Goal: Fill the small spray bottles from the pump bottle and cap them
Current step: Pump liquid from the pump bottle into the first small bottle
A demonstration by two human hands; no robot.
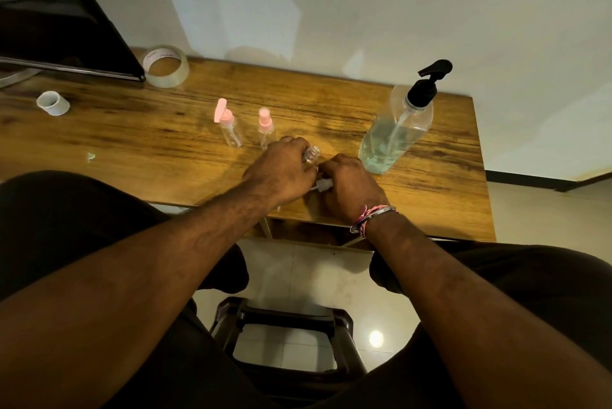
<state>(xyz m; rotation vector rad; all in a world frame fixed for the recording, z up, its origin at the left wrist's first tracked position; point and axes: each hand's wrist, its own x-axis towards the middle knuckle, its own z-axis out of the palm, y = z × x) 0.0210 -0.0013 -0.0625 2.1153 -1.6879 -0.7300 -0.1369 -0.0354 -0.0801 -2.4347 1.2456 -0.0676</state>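
Note:
My left hand (281, 170) grips a small clear bottle (311, 154) whose open neck sticks out past the fingers. Beside it my right hand (347, 186) holds a white spray cap (323, 184) with its thin tube pointing left. Two more small clear bottles stand behind my hands: one with a pink flip-up pump top (228, 125) and one with a pink spray top (266, 128). To the right stands the big clear pump bottle (395, 130), black pump on top, partly full of pale liquid.
All of this is on a wooden table (132, 130) against a white wall. A roll of clear tape (165, 65), a small white cup (53, 103) and a dark monitor (59, 17) are at the back left. A stool (284, 339) stands below, between my knees.

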